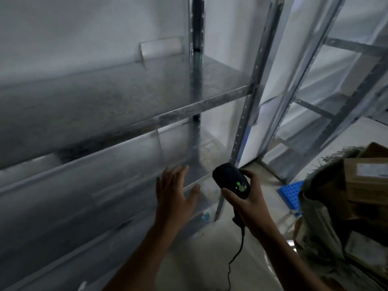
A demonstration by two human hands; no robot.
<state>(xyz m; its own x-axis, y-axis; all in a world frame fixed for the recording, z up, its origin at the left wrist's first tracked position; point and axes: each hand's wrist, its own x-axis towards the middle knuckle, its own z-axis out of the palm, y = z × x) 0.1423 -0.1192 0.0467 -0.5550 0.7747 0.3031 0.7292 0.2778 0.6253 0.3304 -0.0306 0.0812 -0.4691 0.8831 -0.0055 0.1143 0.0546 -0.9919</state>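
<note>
View: head camera
Rack [201, 106]: grey metal, blurred, fills the left and middle.
Scanner [231, 180]: black with a green light lit, low down just in front of the rack's right front post.
Right hand [251, 203]: fingers and thumb wrapped round the scanner's handle.
Left hand [176, 194]: fingers straight and spread, holding nothing, before the rack's lower shelf edge; whether it touches cannot be told.
Cable [236, 257]: hangs from the scanner's handle, below the rack's post.
Sack [315, 208]: right of the rack, with cardboard boxes [365, 177] inside.
Blue grid [290, 192]: on the floor between rack and sack.
</note>
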